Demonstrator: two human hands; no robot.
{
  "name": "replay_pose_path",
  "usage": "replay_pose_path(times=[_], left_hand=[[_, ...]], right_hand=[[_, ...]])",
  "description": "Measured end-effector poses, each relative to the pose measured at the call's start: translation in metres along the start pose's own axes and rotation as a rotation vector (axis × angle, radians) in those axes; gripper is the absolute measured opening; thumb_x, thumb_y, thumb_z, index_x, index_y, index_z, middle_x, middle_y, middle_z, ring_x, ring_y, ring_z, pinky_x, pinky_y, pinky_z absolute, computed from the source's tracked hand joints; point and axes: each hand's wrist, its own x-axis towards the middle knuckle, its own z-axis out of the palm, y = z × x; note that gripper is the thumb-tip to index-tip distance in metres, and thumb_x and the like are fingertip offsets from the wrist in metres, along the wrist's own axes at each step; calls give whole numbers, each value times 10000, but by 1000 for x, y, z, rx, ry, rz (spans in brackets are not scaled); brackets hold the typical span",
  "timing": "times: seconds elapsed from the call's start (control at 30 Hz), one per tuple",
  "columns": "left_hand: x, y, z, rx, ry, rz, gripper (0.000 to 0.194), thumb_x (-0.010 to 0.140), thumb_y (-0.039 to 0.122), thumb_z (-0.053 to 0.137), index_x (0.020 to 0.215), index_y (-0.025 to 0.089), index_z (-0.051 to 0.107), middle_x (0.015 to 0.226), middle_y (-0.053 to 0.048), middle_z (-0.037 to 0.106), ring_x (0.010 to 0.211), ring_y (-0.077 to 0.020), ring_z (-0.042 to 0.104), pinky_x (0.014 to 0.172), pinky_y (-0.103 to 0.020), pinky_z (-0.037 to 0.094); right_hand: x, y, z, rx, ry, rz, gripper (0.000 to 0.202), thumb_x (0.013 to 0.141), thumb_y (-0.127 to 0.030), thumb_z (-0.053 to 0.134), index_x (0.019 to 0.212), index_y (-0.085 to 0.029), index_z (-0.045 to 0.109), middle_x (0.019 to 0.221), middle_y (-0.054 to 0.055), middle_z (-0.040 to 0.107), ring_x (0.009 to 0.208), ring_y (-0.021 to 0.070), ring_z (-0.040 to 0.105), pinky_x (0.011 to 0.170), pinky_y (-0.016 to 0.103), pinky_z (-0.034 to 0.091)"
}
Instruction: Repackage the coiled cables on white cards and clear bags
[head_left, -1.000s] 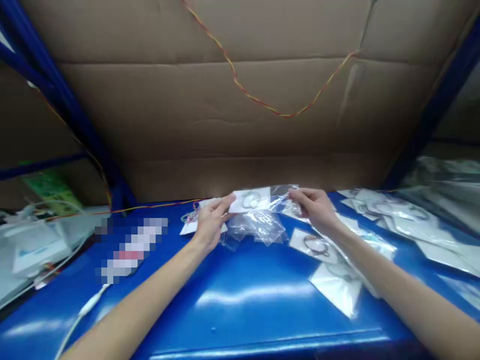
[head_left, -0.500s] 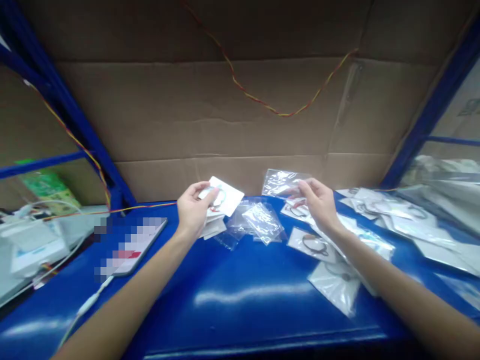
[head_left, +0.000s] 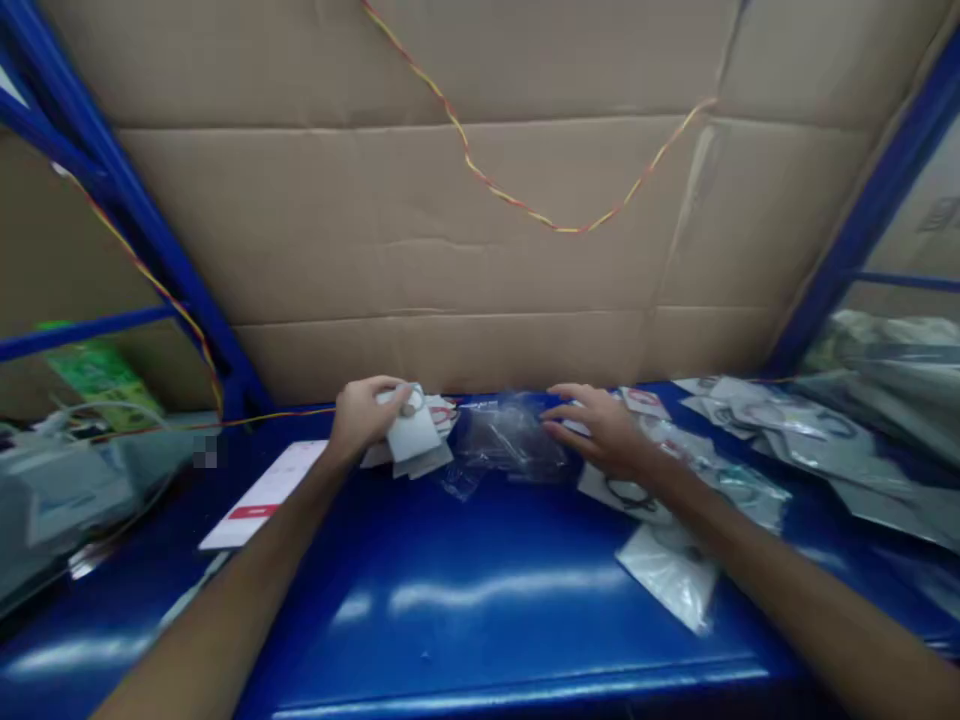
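Observation:
My left hand (head_left: 364, 425) is closed on a white card (head_left: 414, 432), its thumb on a ring-like band that lies on the card. Under and around that card is a pile of more white cards (head_left: 424, 463). My right hand (head_left: 596, 430) hovers or rests just right of some clear plastic bags (head_left: 514, 440), fingers spread and pointing left. Nothing shows gripped in it, though what lies under the palm is hidden. Beneath my right wrist are bagged cards, one with a dark looped band (head_left: 628, 492) and another in a shiny sleeve (head_left: 671, 575).
A phone (head_left: 266, 495) with a cable lies left on the blue table (head_left: 450, 620). More bagged cards (head_left: 795, 420) are heaped at the right. White boxes and wires (head_left: 82, 490) sit far left. Cardboard (head_left: 450, 220) with a twisted wire (head_left: 517, 200) stands behind, between blue frame posts.
My left hand has lowered the card onto the pile and turned it. The clear bag my right hand held up is out of its grip; that hand has come down left, fingers spread.

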Motion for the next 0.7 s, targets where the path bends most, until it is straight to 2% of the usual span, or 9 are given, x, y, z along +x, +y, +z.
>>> replay_pose_path(times=[0.13,0.27,0.37,0.47,0.6,0.7], left_hand=[[1,-7,4,63,-76,89,236,802,374,657,820,197,810,969,-117,809,977,-345,730,908,-445,539],[0,-5,6,76,-25,185,238,797,397,663,827,213,810,1062,-112,798,1131,-349,682,1028,-454,481],[-2,1,4,-69,23,104,307,817,436,647,917,191,803,1016,-113,803,984,-304,731,914,-416,541],[-2,5,2,-200,18,-10,398,853,468,595,1009,153,782,899,-99,805,794,-256,739,729,-350,566],[2,4,-2,-172,46,-36,355,804,440,599,893,154,788,843,-87,797,764,-252,720,664,-313,546],[3,4,-6,-119,-12,6,308,758,432,607,810,190,790,870,-83,805,790,-256,725,683,-307,545]], right_hand=[[0,29,-12,-118,-10,200,354,1037,-387,475,1105,-195,764,1252,140,699,1157,299,640,973,451,478],[-5,51,-11,-186,-177,273,353,992,-390,541,1149,-151,747,1166,175,739,1089,306,676,915,384,480],[-7,53,-5,-222,-326,279,341,948,-442,607,1085,-174,768,1104,159,768,1019,306,706,858,353,484],[-5,50,-2,-243,-367,282,302,954,-408,587,1020,-193,789,1037,148,786,941,301,726,788,342,486],[-3,46,-2,-247,-324,282,253,926,-326,591,909,-196,808,935,127,797,874,276,732,764,318,478],[-3,47,-2,-229,-229,298,235,904,-322,615,925,-202,815,930,118,799,850,273,732,761,314,485]])
